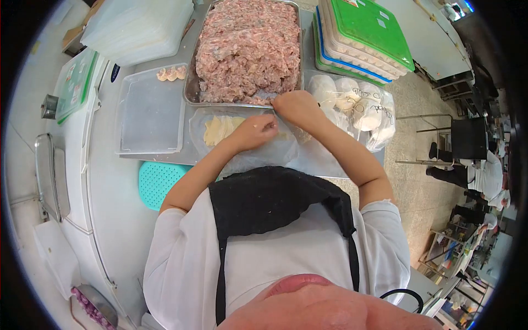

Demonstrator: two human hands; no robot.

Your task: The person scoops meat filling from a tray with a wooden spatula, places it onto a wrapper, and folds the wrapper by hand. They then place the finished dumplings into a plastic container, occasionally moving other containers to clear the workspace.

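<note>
My left hand [254, 132] is curled closed above a clear plastic bag [242, 157], just right of a pile of pale, flat dough wrappers [220, 130]. Whatever its fingers hold is hidden. At the near right corner of a metal tray [220, 103] heaped with ground meat [250, 49], my right hand [298, 108] is also closed. I cannot make out what is in it. Left of the wrappers lies a shallow translucent plastic tray [151, 118], with a few small dumplings [171, 73] in its far right corner.
On the right sits a plastic bag of round white dough pieces [357, 107]. Behind it are stacked boxes with green lids [379, 27]. Translucent containers [137, 30] stand at the back left. A turquoise perforated basket [159, 181] is left of my body. A person [484, 176] is far right.
</note>
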